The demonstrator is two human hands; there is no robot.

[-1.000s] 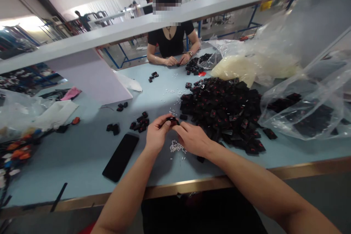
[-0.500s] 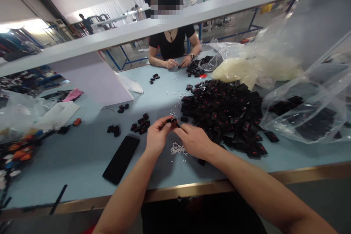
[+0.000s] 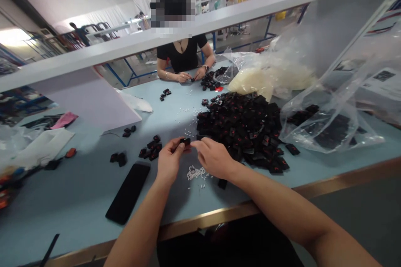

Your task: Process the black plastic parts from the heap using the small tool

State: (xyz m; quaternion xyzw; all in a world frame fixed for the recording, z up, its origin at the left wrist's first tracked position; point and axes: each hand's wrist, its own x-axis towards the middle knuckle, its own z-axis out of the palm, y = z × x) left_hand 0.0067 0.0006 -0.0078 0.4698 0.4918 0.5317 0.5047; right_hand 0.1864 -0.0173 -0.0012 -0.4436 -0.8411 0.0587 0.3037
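I see left hand (image 3: 169, 160) and right hand (image 3: 213, 157) pinching one small black plastic clip (image 3: 185, 141); I judge the little cluster of loose black clips (image 3: 151, 150) done, the large heap of black red-marked clips (image 3: 241, 127) yet to do.

A black phone (image 3: 128, 193) lies on the blue table (image 3: 78, 183); a co-worker (image 3: 183, 54) sits opposite.

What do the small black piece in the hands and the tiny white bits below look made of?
Black piece: probably moulded plastic, matte, from its crisp boxy shape. White bits: likely pale plastic, tiny rods; too small to be sure.
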